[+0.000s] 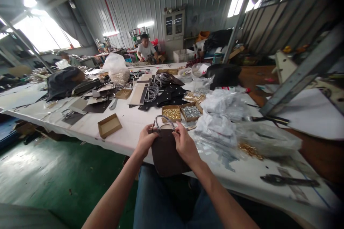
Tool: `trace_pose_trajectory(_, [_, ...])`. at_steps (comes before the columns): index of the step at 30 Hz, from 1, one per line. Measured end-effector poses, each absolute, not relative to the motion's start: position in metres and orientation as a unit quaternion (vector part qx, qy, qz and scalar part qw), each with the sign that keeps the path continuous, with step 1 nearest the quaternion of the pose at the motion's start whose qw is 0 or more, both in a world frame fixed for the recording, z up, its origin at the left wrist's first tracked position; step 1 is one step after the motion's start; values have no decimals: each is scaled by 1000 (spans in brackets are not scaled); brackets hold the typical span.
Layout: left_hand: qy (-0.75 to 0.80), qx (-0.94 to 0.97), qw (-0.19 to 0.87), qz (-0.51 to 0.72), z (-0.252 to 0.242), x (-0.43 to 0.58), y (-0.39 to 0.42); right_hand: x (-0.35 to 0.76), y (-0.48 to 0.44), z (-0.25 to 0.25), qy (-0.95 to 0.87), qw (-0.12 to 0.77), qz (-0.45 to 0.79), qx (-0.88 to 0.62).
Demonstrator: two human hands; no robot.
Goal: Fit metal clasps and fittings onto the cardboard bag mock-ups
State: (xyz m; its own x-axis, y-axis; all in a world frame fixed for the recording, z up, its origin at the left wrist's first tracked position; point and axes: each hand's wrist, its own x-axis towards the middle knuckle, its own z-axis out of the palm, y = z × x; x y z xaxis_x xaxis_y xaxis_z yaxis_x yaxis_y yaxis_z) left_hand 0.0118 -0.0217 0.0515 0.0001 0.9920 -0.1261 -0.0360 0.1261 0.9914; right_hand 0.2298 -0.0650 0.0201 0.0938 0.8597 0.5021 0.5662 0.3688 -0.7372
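Note:
Between my hands, over my lap at the table's front edge, is a dark brown flat panel [167,154] with a grey looped handle [168,118] at its top. My left hand [147,139] is closed on the panel's upper left corner. On the upper right, my right hand [185,141] pinches the same panel near the handle's end. Just beyond the handle sit a small box of gold-coloured metal pieces [171,113] and a box of silver-coloured metal pieces [191,111]. How the handle joins the panel is hard to make out.
An open cardboard box [109,126] lies to the left. Behind are stacked panels [138,93] and black studded pieces [163,97]. Clear plastic bags [219,128] crowd the right, near a black tool [288,180]. A slanted metal post [298,73] rises there. A person [146,49] sits across the table.

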Motion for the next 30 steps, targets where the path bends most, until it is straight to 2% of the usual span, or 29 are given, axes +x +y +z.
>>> trace_pose_trajectory(4, [511,405,599,464,53,15,-28,245,-43,12,-571,558,276,-535])
trace_pose_trajectory(7, [514,354,620,475,49,16,-33,257,-29,12,-561,553,341,-513])
trace_pose_trajectory(16, [482,327,683,441,39,15,-41,279,-28,20,-674,441,361,-470])
trace_pose_trajectory(23, [464,287,704,454,28,19,-40,284,-43,9,-711,431,311,-460])
trace_pose_trajectory(30, [504,274,683,452,31,26,-40,284,-45,10,-693,415,346,-477])
